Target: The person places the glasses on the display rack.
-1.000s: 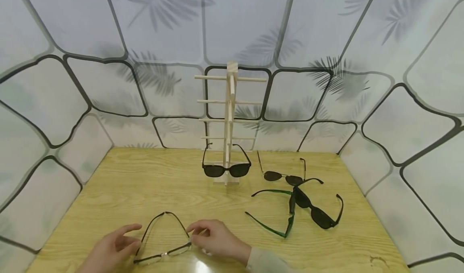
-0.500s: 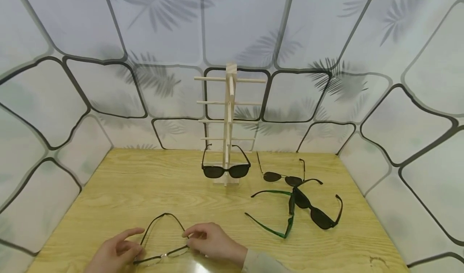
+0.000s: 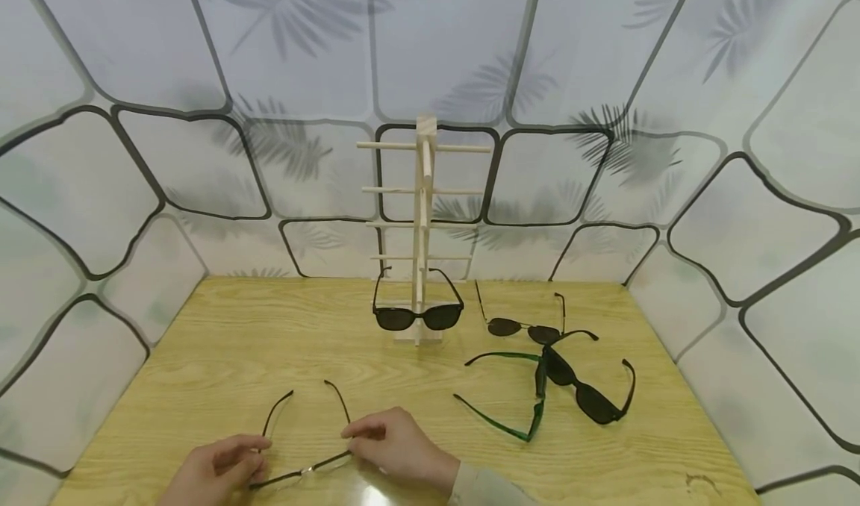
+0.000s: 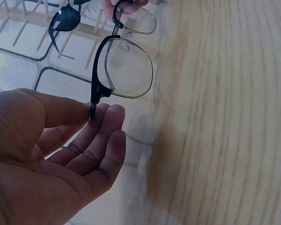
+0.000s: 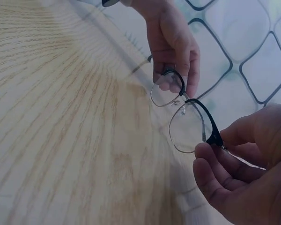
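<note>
Browline eyeglasses [image 3: 285, 478] with clear lenses, black upper rims and thin metal lower rims are held near the table's front edge. Their temples are unfolded and point away from me. My left hand [image 3: 218, 470] pinches the left temple close to the hinge, between thumb and fingers. At the other hinge, my right hand [image 3: 401, 446] pinches the right temple. In the left wrist view the lens front [image 4: 98, 65] faces the table side, and the fingertips cover part of the left temple. The right wrist view shows both hands on the same glasses [image 5: 210, 123].
A wooden display rack [image 3: 424, 192] with several pegs stands at the back middle. Black sunglasses [image 3: 396, 319] hang on its lowest part. To its right lie aviator sunglasses [image 3: 504, 328], green-framed glasses [image 3: 537, 420] and black sunglasses [image 3: 594, 405] on the wooden table [image 3: 269, 342]. Patterned cloth walls [image 3: 322, 163] surround it.
The temple tips, close together before, have spread apart. My left hand has come slightly right onto its temple, and both hands now pinch the eyeglasses. The rack and other glasses stay put.
</note>
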`<state>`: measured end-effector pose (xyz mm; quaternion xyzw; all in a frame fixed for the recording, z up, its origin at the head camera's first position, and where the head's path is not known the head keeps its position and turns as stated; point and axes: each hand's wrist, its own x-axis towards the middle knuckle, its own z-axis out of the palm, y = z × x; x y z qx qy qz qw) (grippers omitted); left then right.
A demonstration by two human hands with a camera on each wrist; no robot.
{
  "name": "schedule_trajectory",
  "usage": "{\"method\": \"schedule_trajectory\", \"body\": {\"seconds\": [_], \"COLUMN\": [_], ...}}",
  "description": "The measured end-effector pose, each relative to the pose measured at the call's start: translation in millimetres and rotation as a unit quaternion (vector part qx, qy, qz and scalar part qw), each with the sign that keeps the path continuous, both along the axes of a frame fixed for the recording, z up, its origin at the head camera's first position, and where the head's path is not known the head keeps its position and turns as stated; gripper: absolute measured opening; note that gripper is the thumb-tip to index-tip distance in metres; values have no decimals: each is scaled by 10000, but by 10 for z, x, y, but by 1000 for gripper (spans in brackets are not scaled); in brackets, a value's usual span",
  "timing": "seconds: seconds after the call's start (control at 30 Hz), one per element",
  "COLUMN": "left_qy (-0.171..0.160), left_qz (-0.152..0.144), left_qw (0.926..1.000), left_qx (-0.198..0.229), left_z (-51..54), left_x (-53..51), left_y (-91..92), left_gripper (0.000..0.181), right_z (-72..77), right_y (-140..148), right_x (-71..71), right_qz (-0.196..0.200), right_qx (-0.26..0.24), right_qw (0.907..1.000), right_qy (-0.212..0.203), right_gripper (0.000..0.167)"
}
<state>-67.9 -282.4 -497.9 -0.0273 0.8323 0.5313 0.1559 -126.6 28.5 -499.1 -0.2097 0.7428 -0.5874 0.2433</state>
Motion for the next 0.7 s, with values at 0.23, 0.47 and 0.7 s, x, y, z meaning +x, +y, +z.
{"method": "schedule_trajectory", "body": {"seconds": [0.23, 0.47, 0.7], "left_qy": [328, -31, 242], "left_qz": [339, 1036, 1341], "left_qw": [9988, 9944, 9886], "left_qx": [-157, 220, 648], "left_z": [63, 228, 382], "left_x": [9, -14, -20], "left_y": [32, 183, 276], "left_gripper": [39, 37, 44], "right_z": [109, 325, 548], "right_y": [54, 127, 216], "right_x": [-48, -78, -116], "right_qz": [-47, -156, -394], "right_qx": [-190, -400, -524], "right_qw": [9998, 9988, 9970], "right_qy": [8, -218, -418], "right_gripper": [22, 25, 22]}}
